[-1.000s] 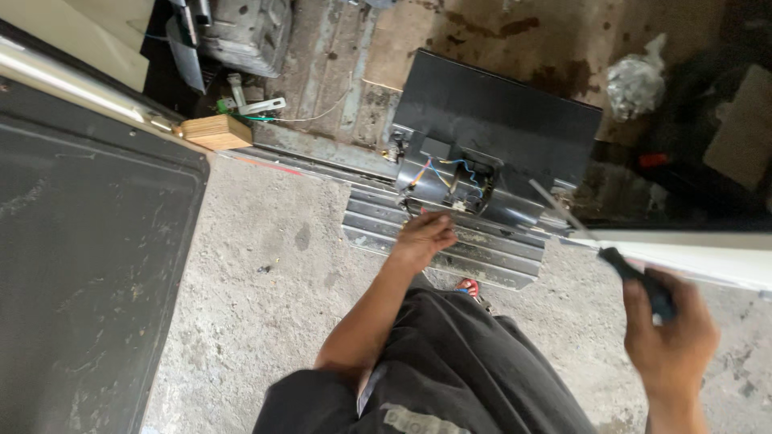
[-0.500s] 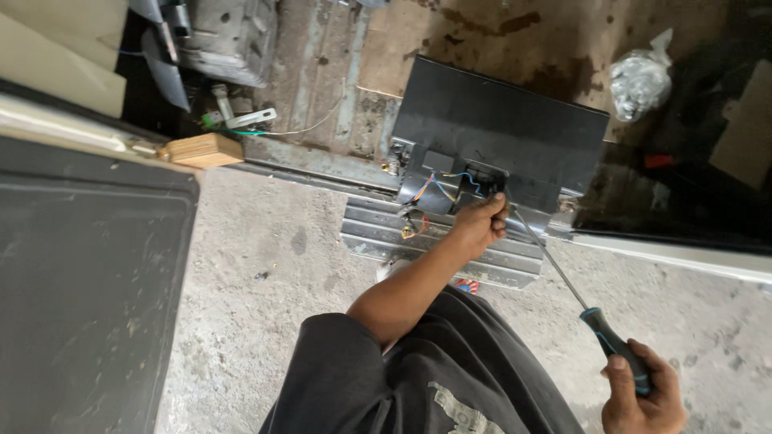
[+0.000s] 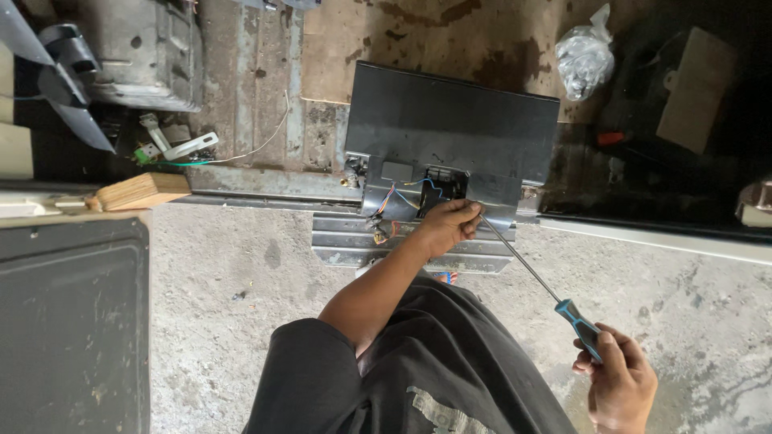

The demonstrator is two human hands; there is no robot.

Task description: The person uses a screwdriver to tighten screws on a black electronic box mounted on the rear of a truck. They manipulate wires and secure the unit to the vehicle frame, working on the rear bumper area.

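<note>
Two bare hands are at work over a dark metal unit point(image 3: 450, 120) that lies on the concrete floor point(image 3: 241, 297), its sheet-metal cover towards the far side and a ribbed grey panel point(image 3: 346, 241) along its near edge. The left hand point(image 3: 449, 225) reaches forward to the open patch in the middle of the unit, fingers curled in a closed grip right at the tip of a long screwdriver point(image 3: 535, 277), beside a small bundle of blue and orange wires point(image 3: 402, 197); whether it pinches the shaft itself or some small part I cannot tell. The right hand point(image 3: 619, 382) is low and to the right, well back from the unit, its grip wrapped shut around the blue-and-black handle, so the thin steel shaft runs slanting up and left from that hand to the other. Behind the unit the floor turns rusty and stained. A clear plastic bag point(image 3: 585, 52) sits off to the far right, near a piece of cardboard point(image 3: 696, 88). To the left lie a block of wood point(image 3: 141, 191), a white bracket point(image 3: 181, 147) with a green wire, a grey metal casing point(image 3: 141, 52) and a dark fan blade point(image 3: 64, 88). A large dark panel point(image 3: 72, 321) fills the near left corner.
</note>
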